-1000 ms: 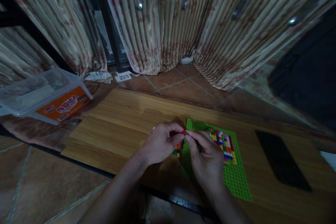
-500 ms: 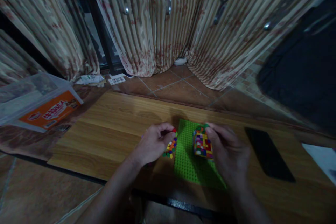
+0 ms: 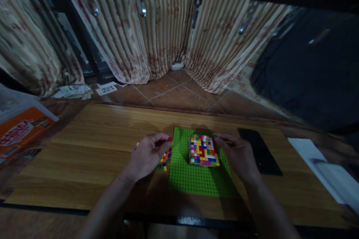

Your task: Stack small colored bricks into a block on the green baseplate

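My left hand (image 3: 147,155) is closed in a pinch on a small red toy brick (image 3: 169,139), just above the left edge of the green baseplate (image 3: 181,179). Loose coloured bricks (image 3: 165,158) lie on the table beside and partly under that hand. A square block built of many coloured bricks (image 3: 203,151) stands on the baseplate. My right hand (image 3: 238,153) is at the block's far right corner, thumb and forefinger pressed together. Whatever may be between those fingertips is too small to make out.
A black flat slab (image 3: 260,153) lies right of the baseplate on the wooden table (image 3: 112,130). White paper (image 3: 314,164) rests at the right end. To the left stands a clear plastic box (image 3: 17,101) with an orange label. Striped curtains (image 3: 162,37) hang behind.
The view has turned to the right. My right hand has drawn back towards the block's right corner, uncovering more of its top. My left hand still pinches the red brick.
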### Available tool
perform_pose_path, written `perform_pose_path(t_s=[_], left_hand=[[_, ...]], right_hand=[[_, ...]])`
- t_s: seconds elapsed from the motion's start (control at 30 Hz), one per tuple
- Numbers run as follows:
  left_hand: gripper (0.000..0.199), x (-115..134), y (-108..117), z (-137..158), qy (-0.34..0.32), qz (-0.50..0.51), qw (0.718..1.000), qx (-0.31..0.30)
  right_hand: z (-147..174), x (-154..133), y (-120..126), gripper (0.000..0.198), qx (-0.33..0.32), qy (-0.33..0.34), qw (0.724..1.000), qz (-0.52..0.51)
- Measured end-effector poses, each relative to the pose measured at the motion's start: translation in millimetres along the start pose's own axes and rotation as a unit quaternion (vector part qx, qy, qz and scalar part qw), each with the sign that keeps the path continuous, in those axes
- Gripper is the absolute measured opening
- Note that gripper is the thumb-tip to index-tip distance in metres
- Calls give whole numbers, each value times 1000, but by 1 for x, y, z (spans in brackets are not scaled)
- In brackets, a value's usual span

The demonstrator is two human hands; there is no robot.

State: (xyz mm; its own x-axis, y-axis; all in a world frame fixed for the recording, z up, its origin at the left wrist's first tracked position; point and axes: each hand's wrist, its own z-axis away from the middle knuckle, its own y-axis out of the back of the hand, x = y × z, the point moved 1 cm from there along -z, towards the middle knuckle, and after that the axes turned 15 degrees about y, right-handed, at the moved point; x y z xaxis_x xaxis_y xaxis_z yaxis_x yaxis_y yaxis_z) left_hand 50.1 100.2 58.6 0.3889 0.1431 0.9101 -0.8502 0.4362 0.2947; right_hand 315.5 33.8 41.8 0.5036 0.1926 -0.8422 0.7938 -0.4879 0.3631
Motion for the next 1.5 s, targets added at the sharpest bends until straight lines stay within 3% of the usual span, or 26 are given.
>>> perform_pose_path(t_s=[0.2,0.5,0.93,1.2,1.27,1.37,1.5], left_hand=[[19,2,-3,-3,10,-12,1000,-13],[20,2,-1,-3,10,-21,1000,-7],[18,5,-9,-1,13,-6,999,-31],[11,8,-22,-1,35,78,994,-63],[11,8,-24,-1,38,95,993,-66],[10,8,-27,0,36,93,992,-72],[9,8,-30,0,-2,64,994,-88]], right_hand=[[-4,-1,-12,30,-24,-55,997,-44],[-6,0,-11,31,-57,-71,995,-29],[-13,-6,-8,21,-115,-41,992,9],[-9,-4,-6,29,-93,-43,995,8],[-6,-9,-5,32,-64,-16,998,13],[-1,-25,-10,26,-20,82,996,36],[11,-51,-30,18,-73,179,980,36]])
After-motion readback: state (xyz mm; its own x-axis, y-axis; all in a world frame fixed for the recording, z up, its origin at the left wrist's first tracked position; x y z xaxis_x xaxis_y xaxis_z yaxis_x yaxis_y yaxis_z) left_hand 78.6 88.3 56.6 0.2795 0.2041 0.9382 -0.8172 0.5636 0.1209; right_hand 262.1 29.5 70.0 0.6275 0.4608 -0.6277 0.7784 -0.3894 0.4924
